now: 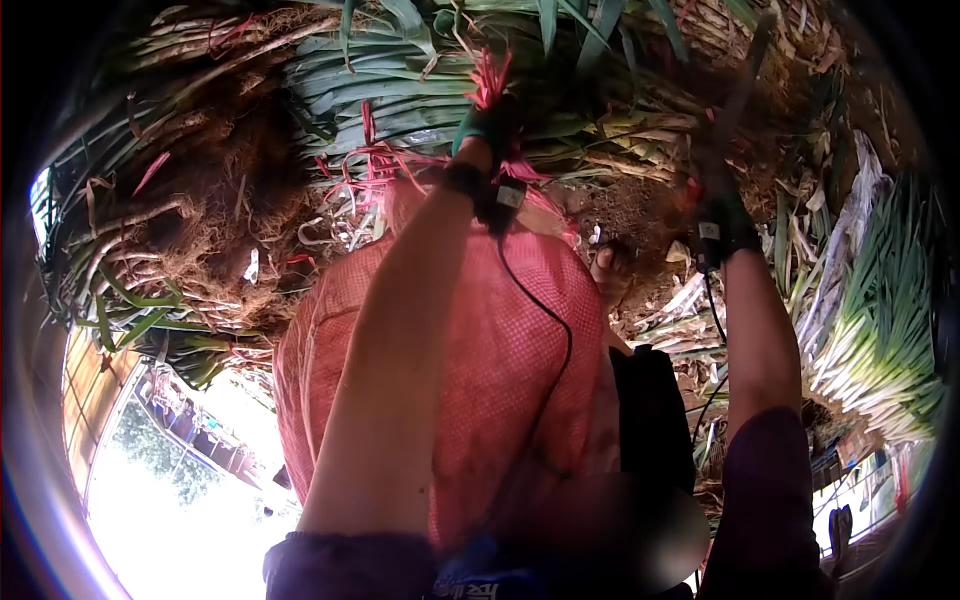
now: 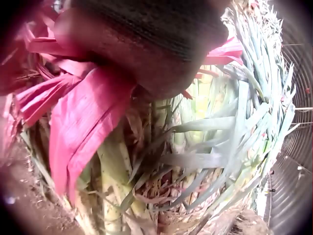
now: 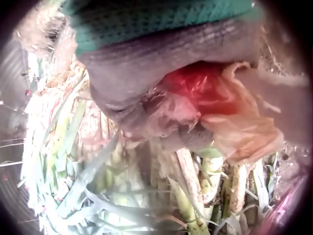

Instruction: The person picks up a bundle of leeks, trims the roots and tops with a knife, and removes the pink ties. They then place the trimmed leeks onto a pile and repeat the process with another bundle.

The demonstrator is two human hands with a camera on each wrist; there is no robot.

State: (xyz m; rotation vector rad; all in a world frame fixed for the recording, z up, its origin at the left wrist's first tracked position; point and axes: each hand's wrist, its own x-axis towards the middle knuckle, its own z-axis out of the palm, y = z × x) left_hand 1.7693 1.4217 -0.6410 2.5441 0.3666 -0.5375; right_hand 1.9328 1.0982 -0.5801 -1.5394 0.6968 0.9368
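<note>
My left hand (image 1: 490, 125), in a dark and green glove, grips a bunch of pink plastic strips (image 2: 85, 122); their loose ends stick up past the fingers in the head view. Close under it lie leek stalks (image 2: 112, 181). Out to the right, my gloved right hand (image 1: 722, 195) holds a long knife (image 1: 745, 85) that points away from me. In the right wrist view, the fingers curl round its red handle (image 3: 203, 90), which is wrapped in crinkled clear plastic. More leek stalks (image 3: 210, 181) lie just below that hand.
A pink woven sack (image 1: 510, 350) covers my lap, with a bare foot (image 1: 610, 268) beside it. Leeks with green leaves (image 1: 370, 85) lie heaped across the back, and tangled roots (image 1: 230, 220) at the left. A neat pile of green onions (image 1: 880, 310) stands at the right.
</note>
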